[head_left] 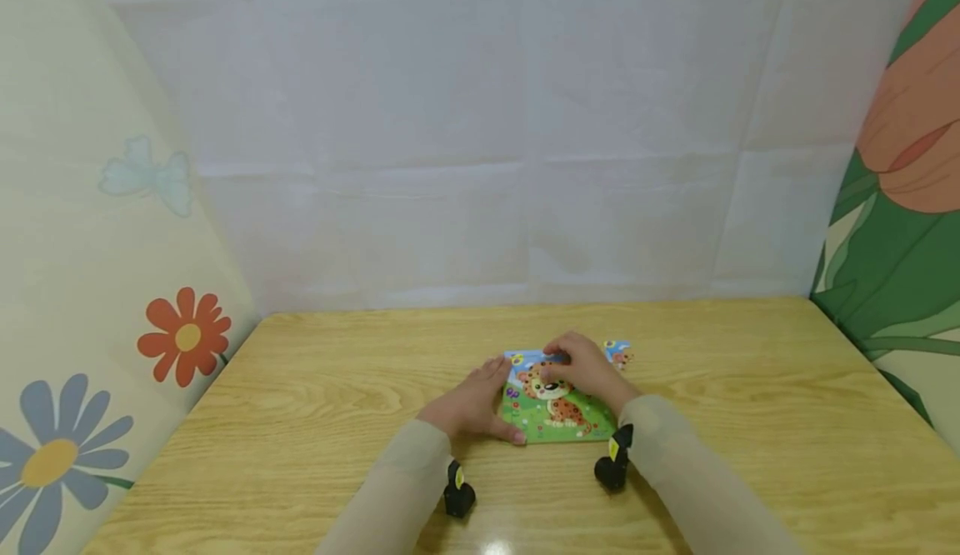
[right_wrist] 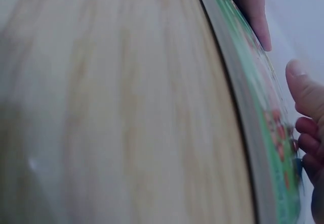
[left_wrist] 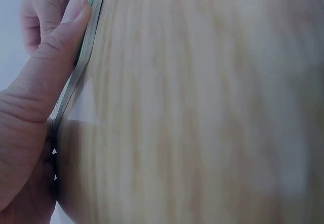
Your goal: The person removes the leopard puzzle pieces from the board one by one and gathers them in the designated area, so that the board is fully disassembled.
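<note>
A flat jigsaw puzzle [head_left: 558,434] with a spotted leopard cub on green grass lies on the wooden table. Along its left side rests my left hand [head_left: 476,401], fingers stretched along the edge and the thumb at the near left corner. The left wrist view has that thumb [left_wrist: 53,57] lying along the board's grey rim. Over the upper part of the picture, my right hand [head_left: 588,367] has bent fingers touching the surface. In the right wrist view its thumb [right_wrist: 304,87] stands apart from the fingers, and nothing shows between them. The right hand hides the puzzle's upper right part.
A loose puzzle piece [head_left: 618,348] with blue sky lies beyond the right hand, by the board's upper right corner. Wood-grain table [head_left: 337,388] surrounds the puzzle. A white cloth [head_left: 450,138] hangs behind, with flower-patterned panels [head_left: 187,337] at the sides.
</note>
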### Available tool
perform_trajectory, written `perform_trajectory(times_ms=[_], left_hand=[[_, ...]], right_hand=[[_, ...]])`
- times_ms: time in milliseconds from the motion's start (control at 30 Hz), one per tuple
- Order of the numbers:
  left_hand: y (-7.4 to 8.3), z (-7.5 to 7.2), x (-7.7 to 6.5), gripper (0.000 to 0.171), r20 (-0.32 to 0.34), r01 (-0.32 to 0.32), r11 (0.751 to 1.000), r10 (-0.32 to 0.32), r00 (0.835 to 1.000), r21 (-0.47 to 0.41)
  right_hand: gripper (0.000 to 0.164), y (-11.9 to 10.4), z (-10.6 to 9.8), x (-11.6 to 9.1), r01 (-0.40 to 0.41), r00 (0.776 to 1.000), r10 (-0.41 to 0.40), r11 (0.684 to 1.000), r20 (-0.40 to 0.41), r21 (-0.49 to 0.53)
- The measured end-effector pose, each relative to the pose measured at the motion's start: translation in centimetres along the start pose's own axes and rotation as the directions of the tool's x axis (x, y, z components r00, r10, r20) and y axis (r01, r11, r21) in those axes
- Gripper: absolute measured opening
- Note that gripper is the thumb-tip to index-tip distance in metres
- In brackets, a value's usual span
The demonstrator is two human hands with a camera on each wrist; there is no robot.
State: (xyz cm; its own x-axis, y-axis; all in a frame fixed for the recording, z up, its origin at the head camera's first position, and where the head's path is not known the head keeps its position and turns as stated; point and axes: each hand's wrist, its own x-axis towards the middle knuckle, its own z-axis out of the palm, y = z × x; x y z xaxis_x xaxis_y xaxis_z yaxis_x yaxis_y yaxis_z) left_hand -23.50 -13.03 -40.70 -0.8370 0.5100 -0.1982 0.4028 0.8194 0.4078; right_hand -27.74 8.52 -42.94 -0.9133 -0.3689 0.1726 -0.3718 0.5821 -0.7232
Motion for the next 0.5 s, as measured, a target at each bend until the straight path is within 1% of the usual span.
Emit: perform_trajectory(times_ms=[100, 267, 333, 433, 500], left_hand=[[0.02, -0.04, 0.03, 0.117, 0.003, -0.005, 1.0, 0.005, 1.0, 0.001], [-0.01, -0.05, -0.05, 0.117, 0.003, 0.0, 1.0, 0.0, 1.0, -0.004], [-0.03, -0.05, -0.09, 0.118, 0.004, 0.005, 1.0, -0.005, 1.0, -0.008], [-0.07, -0.06, -0.07, 0.117, 0.005, 0.008, 1.0, -0.008, 1.0, -0.009], [-0.08, -0.02, -0.01, 0.117, 0.004, 0.006, 1.0, -0.006, 1.0, -0.011]], right_hand=[[0.034, 0.12, 0.04, 0.02, 0.018, 1.0, -0.018, 1.0, 0.0, -0.018], [0.035, 0.28, 0.17, 0.15, 0.061, 0.998, -0.06, 0.995, 0.013, -0.077], [0.035, 0.24, 0.17, 0.18, 0.063, 0.998, -0.061, 0.994, 0.024, -0.092], [0.034, 0.01, 0.09, 0.3, 0.035, 0.999, -0.032, 0.995, 0.04, -0.096], [0.032, -0.19, 0.02, 0.53, -0.013, 0.998, 0.018, 0.995, 0.053, -0.095]])
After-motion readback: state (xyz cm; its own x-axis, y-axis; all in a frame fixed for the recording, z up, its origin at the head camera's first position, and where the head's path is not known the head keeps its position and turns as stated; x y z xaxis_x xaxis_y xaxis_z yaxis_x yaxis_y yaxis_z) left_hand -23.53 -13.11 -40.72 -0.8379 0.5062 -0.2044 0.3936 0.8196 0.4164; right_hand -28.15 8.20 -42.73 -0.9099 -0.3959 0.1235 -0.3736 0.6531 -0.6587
